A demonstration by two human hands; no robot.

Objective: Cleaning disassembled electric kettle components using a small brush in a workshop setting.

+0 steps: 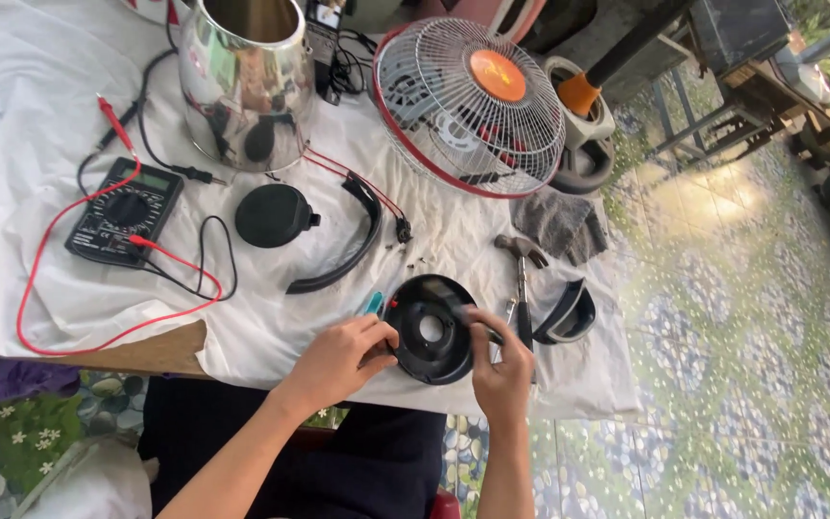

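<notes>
Resting between both hands' fingers (477, 319), black round base (431, 330) tilts upward.

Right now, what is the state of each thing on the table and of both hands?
Kettle body: upright, lid off.
Lid: flat on cloth.
Handle: detached, lying loose.
Round base: tilted, held by both hands.
Left hand: gripping base rim.
Right hand: fingers on base.
Hammer: lying flat.
Multimeter: probes plugged in.

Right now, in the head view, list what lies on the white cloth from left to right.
Multimeter → round black lid → curved black handle → black ring-shaped base held in both hands → hammer → black curved housing piece.
</notes>
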